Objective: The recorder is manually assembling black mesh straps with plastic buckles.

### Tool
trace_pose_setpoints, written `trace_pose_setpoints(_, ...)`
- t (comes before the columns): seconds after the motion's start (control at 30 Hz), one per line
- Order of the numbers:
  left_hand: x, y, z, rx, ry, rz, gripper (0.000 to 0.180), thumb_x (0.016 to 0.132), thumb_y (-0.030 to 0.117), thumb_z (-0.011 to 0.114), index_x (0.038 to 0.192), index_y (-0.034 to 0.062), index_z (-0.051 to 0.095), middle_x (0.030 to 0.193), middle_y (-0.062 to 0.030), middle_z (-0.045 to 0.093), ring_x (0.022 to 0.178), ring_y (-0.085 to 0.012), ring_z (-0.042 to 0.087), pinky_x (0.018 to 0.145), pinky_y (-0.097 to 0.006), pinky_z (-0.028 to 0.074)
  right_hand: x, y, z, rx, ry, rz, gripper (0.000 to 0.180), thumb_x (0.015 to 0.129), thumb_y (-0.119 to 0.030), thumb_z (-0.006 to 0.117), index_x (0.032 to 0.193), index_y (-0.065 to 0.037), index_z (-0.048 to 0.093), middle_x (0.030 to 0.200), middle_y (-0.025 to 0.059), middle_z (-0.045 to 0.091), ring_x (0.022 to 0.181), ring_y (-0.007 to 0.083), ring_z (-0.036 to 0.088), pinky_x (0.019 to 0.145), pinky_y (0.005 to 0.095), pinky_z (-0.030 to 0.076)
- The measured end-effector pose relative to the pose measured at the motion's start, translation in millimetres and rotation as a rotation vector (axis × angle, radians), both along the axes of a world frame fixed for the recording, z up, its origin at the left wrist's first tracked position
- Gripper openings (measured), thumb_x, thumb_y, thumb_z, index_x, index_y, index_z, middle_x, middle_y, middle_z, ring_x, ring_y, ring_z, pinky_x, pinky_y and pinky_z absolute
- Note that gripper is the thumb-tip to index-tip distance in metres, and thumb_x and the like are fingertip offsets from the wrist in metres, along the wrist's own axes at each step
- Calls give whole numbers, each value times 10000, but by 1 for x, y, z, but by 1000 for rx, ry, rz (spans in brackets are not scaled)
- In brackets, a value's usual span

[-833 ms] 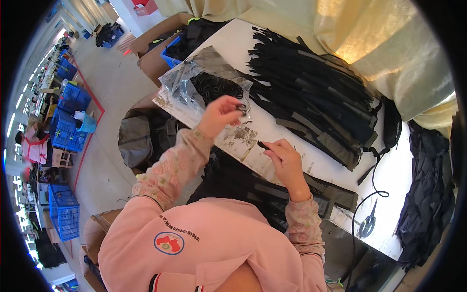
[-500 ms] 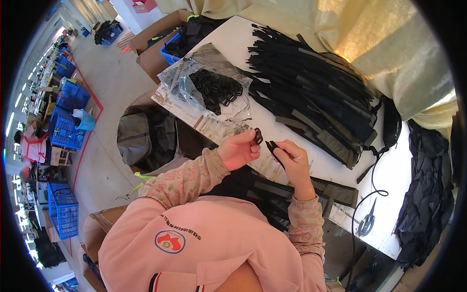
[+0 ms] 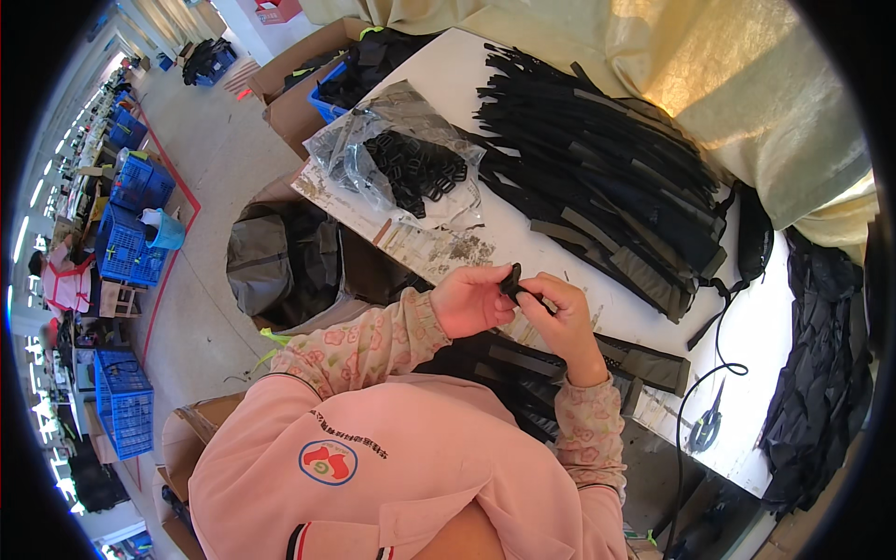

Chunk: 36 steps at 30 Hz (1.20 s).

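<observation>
Over the near edge of the white table (image 3: pixel 448 70), my left hand (image 3: pixel 467 303) pinches a small black plastic buckle (image 3: pixel 511 274) between thumb and fingers. My right hand (image 3: pixel 566 322) is closed on the narrow end of a black strap (image 3: pixel 535 300), which meets the buckle. Fingers hide whether the strap passes through the slot. Below my hands, black straps with grey-brown panels (image 3: pixel 644 362) lie along the table edge and in front of my body. Beyond my left hand, a clear plastic bag (image 3: pixel 336 149) holds several loose black buckles (image 3: pixel 411 177).
A large pile of black straps (image 3: pixel 597 187) spreads over the far table. Scissors (image 3: pixel 707 427) and a black cord (image 3: pixel 686 411) lie at the right, near heaped black fabric (image 3: pixel 812 364). An open sack of dark pieces (image 3: pixel 271 266) and a cardboard box (image 3: pixel 289 117) stand left of the table.
My hands have come together. The buckle and the strap end, apart before, now meet, and the buckle has moved slightly right and toward me.
</observation>
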<state>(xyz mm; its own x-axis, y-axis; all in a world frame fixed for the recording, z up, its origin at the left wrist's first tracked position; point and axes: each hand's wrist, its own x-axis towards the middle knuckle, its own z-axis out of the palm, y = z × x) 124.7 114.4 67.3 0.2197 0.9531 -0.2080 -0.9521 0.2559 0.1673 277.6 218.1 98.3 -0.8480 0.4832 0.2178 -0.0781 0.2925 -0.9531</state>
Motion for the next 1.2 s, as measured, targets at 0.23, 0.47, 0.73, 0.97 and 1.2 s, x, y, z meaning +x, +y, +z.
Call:
trace_pose_setpoints(0.23, -3, 0, 3, -83, 118, -47, 145, 926, 217, 535, 898, 90, 599, 809, 1, 599, 660, -133, 500, 630, -280, 392, 1, 4, 5, 141, -61, -48, 98, 765, -21, 618, 861, -3, 634, 707, 80, 585, 625, 192, 536, 627, 293, 415)
trace_pose_setpoints(0.47, 4, 0, 0, -99, 119, 19, 150, 920, 233, 550, 887, 91, 587, 799, 3, 563, 669, -131, 482, 628, -285, 381, -3, -5, 2, 211, -57, -131, 66, 764, -20, 611, 830, -13, 616, 723, 95, 601, 649, 247, 555, 634, 318, 422)
trace_pose_setpoints(0.73, 4, 1, 4, -106, 93, 47, 153, 922, 243, 553, 901, 95, 588, 800, -4, 575, 661, -130, 482, 635, -282, 383, -1, -11, 2, 51, -52, -159, 77, 802, -28, 632, 874, -2, 637, 736, 100, 613, 671, 230, 557, 641, 307, 435)
trace_pose_setpoints(0.97, 5, 0, 0, -130, 125, 30, 144, 917, 235, 558, 902, 95, 585, 793, 0, 577, 661, -129, 486, 631, -284, 389, 0, -10, 5, 147, -63, -88, 89, 803, -13, 632, 891, 3, 637, 738, 91, 622, 675, 225, 557, 650, 303, 443)
trace_pose_setpoints(1.2, 4, 0, 2, -127, 178, 67, 125, 906, 219, 580, 898, 95, 579, 771, -2, 569, 676, -132, 512, 635, -291, 405, -2, -15, -6, -334, 0, -194, 112, 821, 16, 631, 928, 14, 599, 778, 77, 657, 709, 124, 611, 658, 236, 476)
